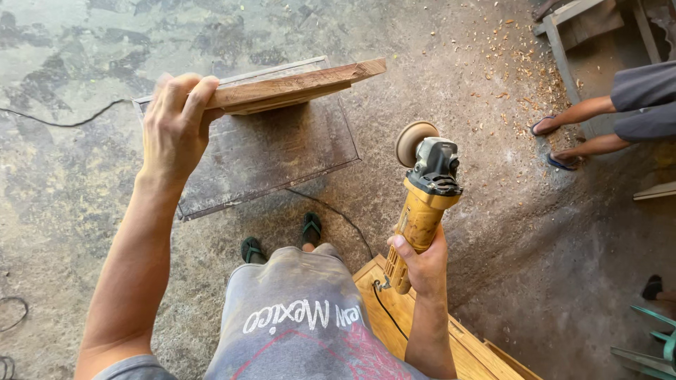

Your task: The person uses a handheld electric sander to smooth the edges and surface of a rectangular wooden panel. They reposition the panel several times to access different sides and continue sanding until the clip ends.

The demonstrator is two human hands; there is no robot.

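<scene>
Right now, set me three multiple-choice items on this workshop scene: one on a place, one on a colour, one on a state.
1. Where is the sanding disc relative to the wooden panel?
A. Pressed flat on it
B. Apart from it, to its right
C. Under it

2. What colour is the body of the angle grinder?
A. Yellow
B. Red
C. Blue

3. How is the wooden panel held?
A. Lying flat on the floor
B. Clamped in a vice
C. Gripped at one end by the left hand, lifted off the floor

Answers:
1 B: bare floor shows between the disc and the panel.
2 A: the handle gripped by the right hand is yellow, with a grey head.
3 C: the fingers wrap the panel's end, and it hangs above its shadow.
</scene>
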